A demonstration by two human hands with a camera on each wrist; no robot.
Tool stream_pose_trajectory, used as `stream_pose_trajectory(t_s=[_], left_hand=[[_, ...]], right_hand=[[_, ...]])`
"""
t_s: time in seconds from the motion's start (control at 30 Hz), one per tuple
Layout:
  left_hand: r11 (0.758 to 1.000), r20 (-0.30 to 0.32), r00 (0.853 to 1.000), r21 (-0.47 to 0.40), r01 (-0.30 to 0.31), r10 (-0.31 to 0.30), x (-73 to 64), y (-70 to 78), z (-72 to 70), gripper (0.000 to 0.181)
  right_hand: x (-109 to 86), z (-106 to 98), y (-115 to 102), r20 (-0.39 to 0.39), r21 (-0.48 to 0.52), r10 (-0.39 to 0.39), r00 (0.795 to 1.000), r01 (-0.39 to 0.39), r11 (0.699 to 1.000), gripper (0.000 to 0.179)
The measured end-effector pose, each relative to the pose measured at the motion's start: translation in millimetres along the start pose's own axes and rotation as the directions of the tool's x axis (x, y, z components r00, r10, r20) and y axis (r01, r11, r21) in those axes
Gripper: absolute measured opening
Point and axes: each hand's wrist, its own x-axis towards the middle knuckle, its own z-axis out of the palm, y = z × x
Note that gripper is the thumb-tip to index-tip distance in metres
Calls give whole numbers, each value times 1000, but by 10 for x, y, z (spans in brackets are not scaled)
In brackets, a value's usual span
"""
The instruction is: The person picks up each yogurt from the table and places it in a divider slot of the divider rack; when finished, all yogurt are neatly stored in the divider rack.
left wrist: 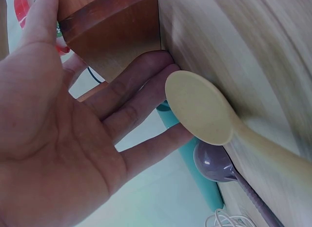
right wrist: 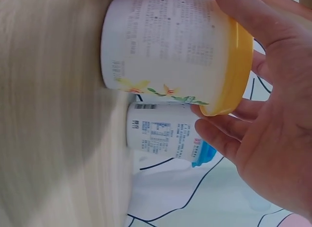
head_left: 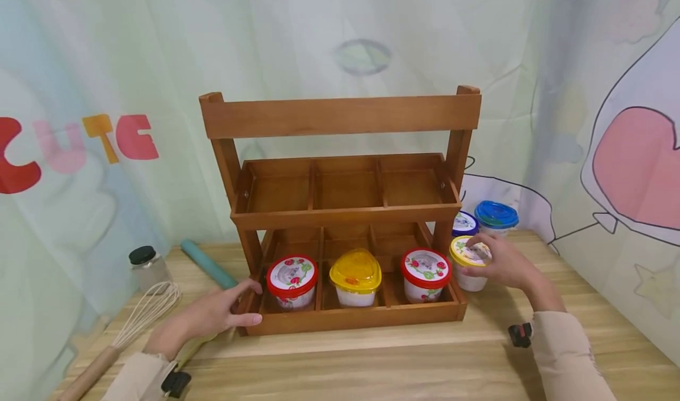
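Note:
A two-tier wooden rack (head_left: pixel 340 116) stands upright on the table. Its lower tier holds a red-lidded cup (head_left: pixel 292 280), a cup with a domed yellow lid (head_left: pixel 356 274) and another red-lidded cup (head_left: pixel 427 274), one per compartment. My left hand (head_left: pixel 212 313) rests at the rack's lower left corner, thumb toward the front and fingers extended along the side. To the right of the rack, my right hand (head_left: pixel 502 263) grips a yellow-lidded cup (right wrist: pixel 165 47) from above, thumb and fingers around its lid. Behind it are a blue-lidded cup (right wrist: pixel 163 132) and a dark-blue-lidded cup (head_left: pixel 464 222).
Left of the rack lie a teal rolling pin (head_left: pixel 207 263), a whisk (head_left: pixel 146 312) and a black-capped jar (head_left: pixel 149 269). By my left hand, a pale yellow spoon (left wrist: pixel 200 107) and a purple ladle (left wrist: pixel 214 161) lie on the table. Printed curtains hang behind and at the sides.

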Motion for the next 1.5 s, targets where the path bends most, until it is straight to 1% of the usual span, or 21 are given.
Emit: stream_pose_trajectory(t_s=[0.1,0.37,0.57,0.67,0.83,0.93,1.07,1.17,1.3,1.5], left_hand=[[1000,2,1000,-4,2,-2,-2,-2,11,55],[1000,-7,1000,0,-24,24,-8,-11,6,52],[1000,0,1000,-12,-13,13,-14,4,10,53],[1000,6,1000,-10,-10,10,-13,-11,24,53],[1000,5,1000,-19,-13,13,-9,-30,26,53],[999,4,1000,-21,-23,23,-8,-21,16,52],[999,-1,1000,-15,-28,28,-1,-9,-2,52],[1000,-4,1000,-9,-16,16,2,-8,-14,53],[1000,0,1000,-8,1,-1,-7,-11,-3,53],[1000,0,1000,-3,2,-2,-12,-6,15,53]], right_hand=[[-20,-22,1,8,-4,-15,1000,15,1000,55],[-58,-100,-37,34,-24,-51,998,52,998,51],[-80,-147,-44,48,-41,-72,996,74,996,50],[-93,-163,-41,51,-42,-85,995,87,995,50],[-119,-215,-39,39,-23,-138,990,139,990,47],[-132,-271,-74,30,-42,-153,988,154,987,46],[-152,-353,-170,21,-94,-120,993,121,988,49],[-167,-402,-250,21,-116,-91,996,93,989,51],[-188,-436,-335,29,-118,-76,997,79,990,52],[-221,-467,-443,23,-117,-73,997,75,990,53]])
